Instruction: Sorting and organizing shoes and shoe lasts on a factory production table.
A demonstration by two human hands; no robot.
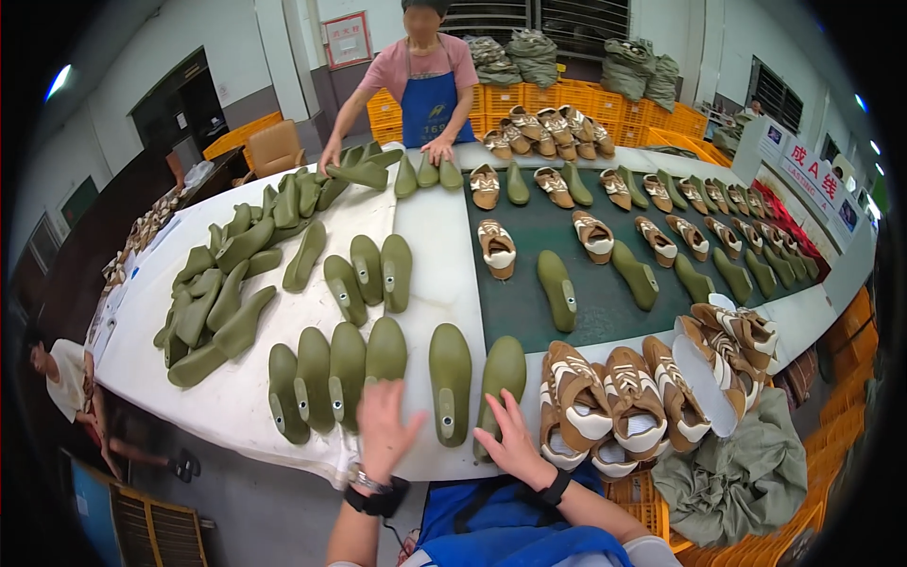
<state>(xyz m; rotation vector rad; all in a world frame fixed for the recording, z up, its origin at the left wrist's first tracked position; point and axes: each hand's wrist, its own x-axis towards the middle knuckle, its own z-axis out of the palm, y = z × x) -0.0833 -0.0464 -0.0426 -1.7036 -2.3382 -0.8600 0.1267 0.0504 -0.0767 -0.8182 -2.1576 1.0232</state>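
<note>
Workshop, pale walls, yellow-orange crates (543,97) stacked at the rear; white tabletop (435,274) adjoining a dark green work surface (534,227) set with lasts and sneakers.

Item: olive-green shoe last (504,364), near edge of the white tabletop, under the right hand (510,439). Lies straight ahead of that palm; long axis running away from the wearer, leaning slightly right at the far end. Rounded toe points away, heel end toward the wearer. Right hand nearer by far — fingers spread, touching the heel end; whether they grip cannot be told.

Item: second last (450,378), between the two hands, apart from both. Long axis nearly straight away, toe outward, holed heel end toward the wearer.

Item: left hand (385,430), blurred, fingers fanned apart, nothing seen in it; overlaps the heel end of the rightmost last (385,350) in a row of four — contact not clear. That last also points toe-away.

Adjacent: brown-and-white sneakers (578,392), right of the right hand; heaped lasts (194,317), far left; co-worker in blue apron (430,99), across the table, both hands among lasts.
</note>
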